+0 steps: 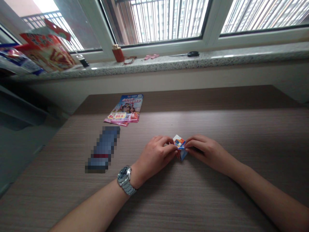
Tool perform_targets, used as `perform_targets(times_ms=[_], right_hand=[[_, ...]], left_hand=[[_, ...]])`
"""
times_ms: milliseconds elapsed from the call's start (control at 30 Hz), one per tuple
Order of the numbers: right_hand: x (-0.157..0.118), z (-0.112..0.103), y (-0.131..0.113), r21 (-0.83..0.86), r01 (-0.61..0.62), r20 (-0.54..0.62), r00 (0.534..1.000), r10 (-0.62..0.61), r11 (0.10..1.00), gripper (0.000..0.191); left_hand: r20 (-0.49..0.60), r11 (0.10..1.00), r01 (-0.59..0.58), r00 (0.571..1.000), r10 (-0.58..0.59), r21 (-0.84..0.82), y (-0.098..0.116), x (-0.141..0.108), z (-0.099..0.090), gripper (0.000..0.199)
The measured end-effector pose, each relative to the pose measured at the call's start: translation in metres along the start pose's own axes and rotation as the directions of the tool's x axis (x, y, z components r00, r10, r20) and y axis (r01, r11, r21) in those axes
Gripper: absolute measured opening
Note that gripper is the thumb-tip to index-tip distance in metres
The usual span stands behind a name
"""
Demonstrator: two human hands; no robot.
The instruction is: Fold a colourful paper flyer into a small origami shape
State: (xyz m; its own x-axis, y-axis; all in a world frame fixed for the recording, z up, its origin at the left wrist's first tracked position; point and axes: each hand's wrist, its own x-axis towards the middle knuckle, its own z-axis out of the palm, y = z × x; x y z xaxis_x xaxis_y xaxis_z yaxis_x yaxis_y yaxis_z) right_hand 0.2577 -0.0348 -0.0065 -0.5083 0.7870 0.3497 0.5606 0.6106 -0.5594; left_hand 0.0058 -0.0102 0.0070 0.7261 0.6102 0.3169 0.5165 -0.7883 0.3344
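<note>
A small piece of folded, colourfully printed paper (pixel 180 143) is held between my two hands, just above or on the wooden table. My left hand (pixel 158 151), with a metal watch (pixel 126 180) at its wrist, pinches the paper's left side between thumb and fingers. From the other side, the fingertips of my right hand (pixel 207 151) pinch its right edge. White, orange and blue print shows on the paper, and a pointed blue and white part hangs toward me. My fingers cover both of its sides.
Printed flyers (pixel 129 108) lie at the table's back left, with a pixelated dark flat object (pixel 103 148) nearer me. On the stone windowsill (pixel 164 62) are scissors (pixel 190 54), a reddish-brown container (pixel 117 53), pink items (pixel 151 57) and a red snack bag (pixel 48 48).
</note>
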Motion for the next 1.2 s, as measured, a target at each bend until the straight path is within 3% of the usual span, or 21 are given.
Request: perform_targets(times_ms=[200, 800, 1200], right_hand=[[0.001, 0.001, -0.001, -0.009, -0.052, 0.016, 0.999, 0.052, 0.999, 0.011], [0.008, 0.010, -0.002, -0.017, -0.198, -0.072, 0.978, 0.196, 0.980, 0.009], [0.012, 0.014, 0.000, 0.010, -0.225, -0.128, 0.966, 0.225, 0.974, 0.013]], left_hand=[[0.046, 1.000, 0.013, 0.999, -0.014, 0.023, -0.002, 0.000, -0.003, 0.017], [-0.021, 0.984, 0.176, 0.984, -0.177, -0.041, -0.008, 0.000, 0.002, 0.010], [-0.048, 0.966, 0.237, 0.969, -0.243, -0.102, -0.007, 0.002, 0.006, 0.013]])
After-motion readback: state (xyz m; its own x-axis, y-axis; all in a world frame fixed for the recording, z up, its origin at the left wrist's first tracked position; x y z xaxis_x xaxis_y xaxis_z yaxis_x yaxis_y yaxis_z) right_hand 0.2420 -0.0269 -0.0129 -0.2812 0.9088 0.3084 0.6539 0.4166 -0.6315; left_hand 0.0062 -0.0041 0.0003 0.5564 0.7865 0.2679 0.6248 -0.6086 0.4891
